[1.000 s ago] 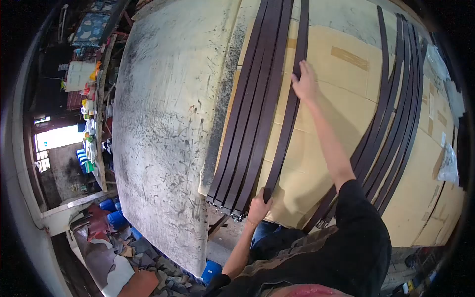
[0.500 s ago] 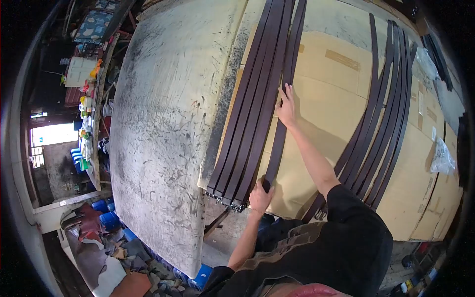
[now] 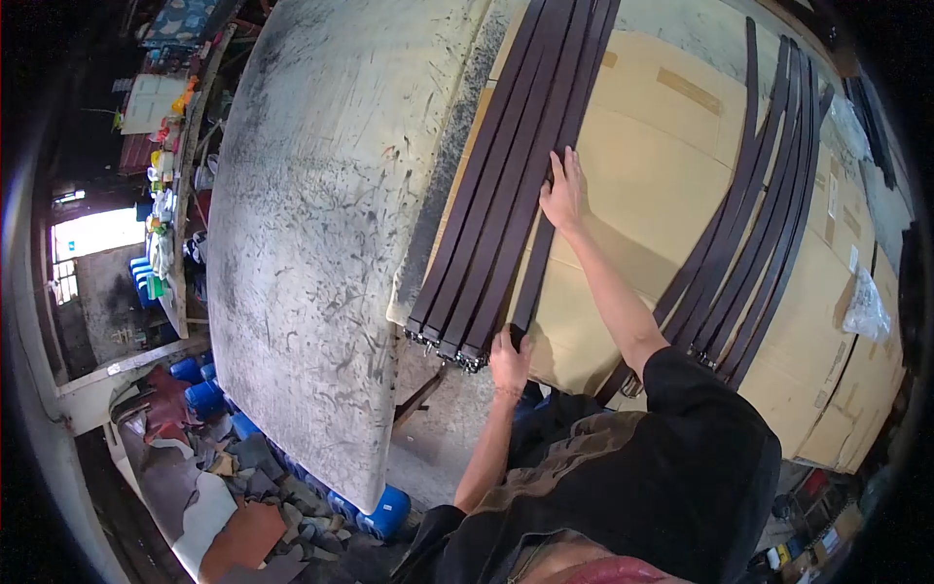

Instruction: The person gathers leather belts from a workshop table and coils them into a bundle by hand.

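Observation:
A row of long dark brown belts (image 3: pixel 484 229) lies side by side on flat cardboard, with metal buckles (image 3: pixel 449 355) at the near ends. Along the row's right side runs one more belt (image 3: pixel 531 279), very close to the others at its far part. My left hand (image 3: pixel 510 365) is closed around the near end of this belt, hiding its tip. Farther up, my right hand (image 3: pixel 561 195) rests against the same belt, fingers stretched out and apart. To the right lies a second, looser bunch of dark belts (image 3: pixel 747 248), some overlapping.
Cardboard sheets (image 3: pixel 652 165) cover the right part of the work surface. On the left stretches a pale, stained tabletop (image 3: pixel 311 243). Clear plastic bags (image 3: pixel 865 310) lie far right. Blue containers (image 3: pixel 387 511) and leather scraps (image 3: pixel 243 535) are on the floor at lower left.
The held belt now lies closer to the row, its far part moved left against the neighbouring belts. Both hands stay on it. The camera view has shifted slightly.

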